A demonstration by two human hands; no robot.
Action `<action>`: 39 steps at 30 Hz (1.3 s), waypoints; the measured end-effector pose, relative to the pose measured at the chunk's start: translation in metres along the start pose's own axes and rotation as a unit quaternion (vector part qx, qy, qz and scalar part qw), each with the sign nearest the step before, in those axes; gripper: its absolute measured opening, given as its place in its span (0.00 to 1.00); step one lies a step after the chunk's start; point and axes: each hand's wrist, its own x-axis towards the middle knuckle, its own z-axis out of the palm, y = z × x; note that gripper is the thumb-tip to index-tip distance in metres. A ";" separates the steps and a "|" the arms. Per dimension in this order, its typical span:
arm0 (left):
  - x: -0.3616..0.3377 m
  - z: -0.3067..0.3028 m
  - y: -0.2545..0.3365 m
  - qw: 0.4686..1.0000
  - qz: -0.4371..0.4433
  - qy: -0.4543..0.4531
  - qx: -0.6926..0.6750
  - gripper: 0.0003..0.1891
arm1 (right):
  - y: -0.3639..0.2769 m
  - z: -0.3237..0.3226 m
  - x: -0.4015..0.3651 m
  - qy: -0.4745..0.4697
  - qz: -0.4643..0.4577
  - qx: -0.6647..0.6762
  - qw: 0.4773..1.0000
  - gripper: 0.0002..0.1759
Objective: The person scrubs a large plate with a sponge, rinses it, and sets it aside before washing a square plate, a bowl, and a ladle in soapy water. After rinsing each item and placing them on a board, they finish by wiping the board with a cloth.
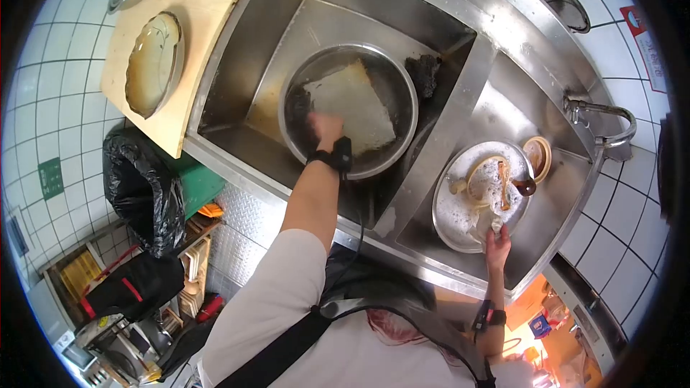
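My left hand (327, 129) reaches into a large round metal basin (410, 104) in the left sink; its fingers are blurred and partly hidden. Beside it in the basin is a pale, roughly rectangular patch (356, 108), which could be a cloth or a reflection. At the near rim of a suds-filled metal basin (440, 208) in the right sink, my right hand (497, 246) has its fingers closed around something pale that I cannot make out. Soapy dishes lie in those suds, among them a round tan-rimmed bowl (471, 178) and a dark brown rounded piece (527, 187).
A small tan bowl (544, 160) sits beside the suds basin. A dark scouring pad (422, 75) lies in the left sink. The faucet (611, 109) stands at right. On the wooden board (198, 0) rests a wavy-edged dish (152, 65). Below is a black-bagged bin (133, 179).
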 end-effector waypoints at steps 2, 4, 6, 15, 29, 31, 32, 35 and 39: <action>0.012 -0.031 -0.005 0.990 0.001 -0.130 -0.059 0.22 | -0.003 0.002 0.000 0.016 -0.008 0.007 1.000 0.17; 0.018 -0.038 -0.003 0.959 0.005 -0.263 -0.109 0.22 | -0.008 0.002 -0.001 0.018 -0.007 -0.014 1.000 0.18; 0.017 -0.036 -0.013 0.951 0.042 -0.292 -0.098 0.20 | -0.013 -0.005 -0.011 0.009 0.000 -0.039 0.999 0.18; -0.001 -0.094 -0.024 0.755 0.617 -0.212 -0.069 0.16 | 0.005 0.008 0.006 -0.029 -0.067 0.048 0.996 0.17; -0.045 -0.373 0.052 0.946 0.304 -0.023 0.112 0.19 | -0.027 -0.009 0.054 -0.053 -0.138 0.106 0.983 0.16; -0.019 -0.401 0.059 0.943 0.323 0.020 0.078 0.20 | -0.027 -0.013 0.059 -0.037 -0.137 0.107 0.984 0.17; -0.002 -0.411 0.063 0.945 0.323 0.036 0.047 0.21 | -0.026 -0.013 0.061 -0.032 -0.136 0.105 0.985 0.17; 0.068 -0.426 0.087 0.940 0.313 0.067 -0.121 0.21 | -0.037 -0.006 0.055 -0.015 -0.081 0.182 0.980 0.19; 0.140 -0.401 0.120 0.814 0.229 -0.084 -0.528 0.16 | -0.011 0.013 0.056 0.022 -0.051 0.147 0.988 0.20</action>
